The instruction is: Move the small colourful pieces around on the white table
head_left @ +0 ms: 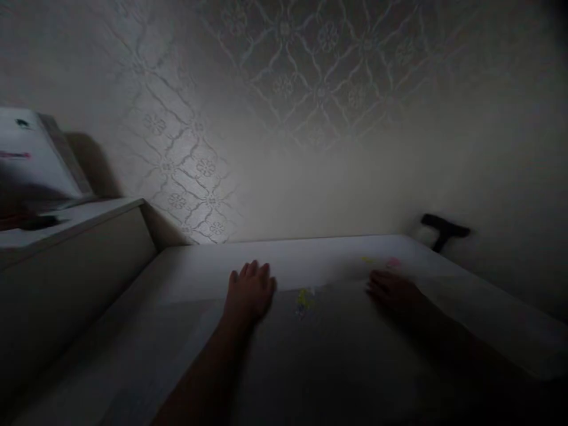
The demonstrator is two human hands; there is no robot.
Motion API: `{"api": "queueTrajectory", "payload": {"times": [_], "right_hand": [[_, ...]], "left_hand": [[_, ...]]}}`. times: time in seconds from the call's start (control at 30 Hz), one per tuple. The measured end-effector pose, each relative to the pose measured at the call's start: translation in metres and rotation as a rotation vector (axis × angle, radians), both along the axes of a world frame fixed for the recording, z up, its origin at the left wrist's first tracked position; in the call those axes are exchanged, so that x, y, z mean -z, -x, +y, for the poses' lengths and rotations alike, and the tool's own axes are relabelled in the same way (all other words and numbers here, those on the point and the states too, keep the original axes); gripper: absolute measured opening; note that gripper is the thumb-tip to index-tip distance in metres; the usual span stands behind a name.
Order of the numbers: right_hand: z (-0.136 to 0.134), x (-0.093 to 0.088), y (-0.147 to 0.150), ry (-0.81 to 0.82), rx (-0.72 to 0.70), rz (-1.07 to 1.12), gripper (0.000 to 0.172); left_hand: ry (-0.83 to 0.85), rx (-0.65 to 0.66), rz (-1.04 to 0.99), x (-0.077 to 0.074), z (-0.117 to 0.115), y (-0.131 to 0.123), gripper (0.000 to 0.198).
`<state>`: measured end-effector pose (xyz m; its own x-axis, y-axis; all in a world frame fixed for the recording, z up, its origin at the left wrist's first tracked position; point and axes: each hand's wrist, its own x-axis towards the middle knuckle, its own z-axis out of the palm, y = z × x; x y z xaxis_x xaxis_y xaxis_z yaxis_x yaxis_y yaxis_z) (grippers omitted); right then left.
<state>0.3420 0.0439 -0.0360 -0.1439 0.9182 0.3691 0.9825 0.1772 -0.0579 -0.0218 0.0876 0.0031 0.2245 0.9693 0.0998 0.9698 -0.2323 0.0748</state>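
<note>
From my distant seat I see the left hand (251, 290) palm-down, fingers loosely parted, apparently holding nothing; the right hand (393, 290) is too dim for me to judge. The small yellow cluster (303, 298) lies between them on the white table (199, 266) — likely light, perhaps flimsy — so I'd pinch it gently by its outer edge.

— How dressed on the left?
— Shows a bare left hand (251, 290) with short, rounded fingertips (254, 264), then a narrow bare wrist (235, 321) and a bare left forearm (202, 370), thicker toward the near end.
— And on the right?
— Has a bare right hand (394, 290), blurred and dim, with a slim right forearm (452, 334). Too dark farther back to make out any covering.
</note>
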Motion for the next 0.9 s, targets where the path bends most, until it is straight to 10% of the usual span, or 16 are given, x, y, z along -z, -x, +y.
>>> {"api": "queueTrajectory", "payload": {"times": [0.3,0.6,0.9], "right_hand": [[0.02,-0.007,-0.004,-0.06,-0.017,-0.103,0.038],[-0.055,-0.021,0.126,-0.07,-0.641,-0.09,0.038],[-0.072,-0.027,0.145,0.153,-0.621,0.037,0.046]], "left_hand": [[0.002,-0.01,0.008,0.0,-0.001,0.0,0.053],[-0.009,-0.008,0.002,0.001,0.0,-0.001,0.054],[-0.033,0.0,-0.005,0.002,-0.001,-0.001,0.052]]}}
